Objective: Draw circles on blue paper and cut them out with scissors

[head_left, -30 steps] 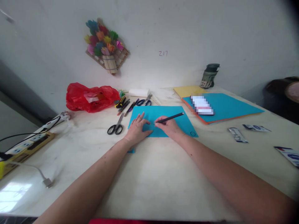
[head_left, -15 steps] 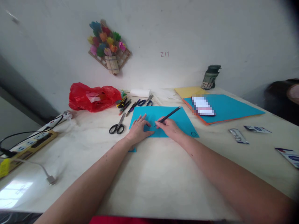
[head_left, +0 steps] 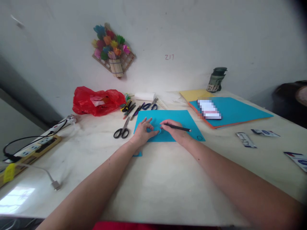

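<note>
On the table (head_left: 153, 185), the right hand (head_left: 174, 130) grips a black pen (head_left: 181, 128) over the blue paper (head_left: 189, 123); the left hand (head_left: 142, 131) pinches a small blue piece (head_left: 157, 130) there. Scissors (head_left: 122, 130) lie at the paper's nine o'clock, a phone (head_left: 209, 109) at two.

1. Black pen (head_left: 178, 127): writing tip obscured at the fingers of the right hand (head_left: 176, 129).
2. Small blue paper piece (head_left: 157, 130): partly covered by the left hand (head_left: 144, 132); full outline and grip (pinched or merely touched) cannot be determined.
3. Large blue sheet (head_left: 168, 115): middle portion concealed beneath both hands.
4. Blue paper scrap (head_left: 138, 154): partially covered by the left forearm (head_left: 115, 163).
5. Smartphone (head_left: 209, 109): display pixelated, unreadable.
6. Red plastic bag (head_left: 83, 102): contents mostly hidden.
7. Green bottle (head_left: 217, 78): label characters too small to read.
8. Power strip (head_left: 49, 140): cut off by left edge.
9. Nearest sachet (head_left: 297, 160): cut off by right edge.
</note>
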`<state>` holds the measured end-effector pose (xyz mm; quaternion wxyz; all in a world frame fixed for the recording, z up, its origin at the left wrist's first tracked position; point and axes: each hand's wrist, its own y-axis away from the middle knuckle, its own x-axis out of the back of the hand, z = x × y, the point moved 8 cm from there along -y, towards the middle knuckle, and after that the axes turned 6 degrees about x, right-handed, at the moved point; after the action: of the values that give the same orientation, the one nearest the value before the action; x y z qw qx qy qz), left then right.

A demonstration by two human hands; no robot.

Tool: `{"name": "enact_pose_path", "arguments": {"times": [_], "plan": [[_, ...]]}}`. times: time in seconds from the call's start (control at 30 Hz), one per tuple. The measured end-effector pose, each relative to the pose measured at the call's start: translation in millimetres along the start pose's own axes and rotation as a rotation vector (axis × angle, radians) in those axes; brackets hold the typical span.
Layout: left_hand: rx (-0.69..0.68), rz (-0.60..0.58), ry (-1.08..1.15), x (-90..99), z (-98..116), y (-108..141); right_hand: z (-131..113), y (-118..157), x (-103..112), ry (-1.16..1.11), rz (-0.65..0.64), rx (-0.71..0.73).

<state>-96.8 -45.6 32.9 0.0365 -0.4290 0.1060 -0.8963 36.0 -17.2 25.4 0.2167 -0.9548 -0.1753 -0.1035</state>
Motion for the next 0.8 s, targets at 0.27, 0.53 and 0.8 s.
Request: {"name": "enact_pose_path", "arguments": {"times": [0.27,0.53,0.8], "plan": [[-0.034,0.021,0.140,4.8,8,3,-10,0,-2,0.227,-0.036,0.060],[-0.012,-0.018,-0.023,0.4,5,4,-17,-1,-5,0.422,-0.045,0.222],[0.254,0.076,0.692,12.5,-18,-2,-20,2,3,0.809,0.050,0.295]]}}
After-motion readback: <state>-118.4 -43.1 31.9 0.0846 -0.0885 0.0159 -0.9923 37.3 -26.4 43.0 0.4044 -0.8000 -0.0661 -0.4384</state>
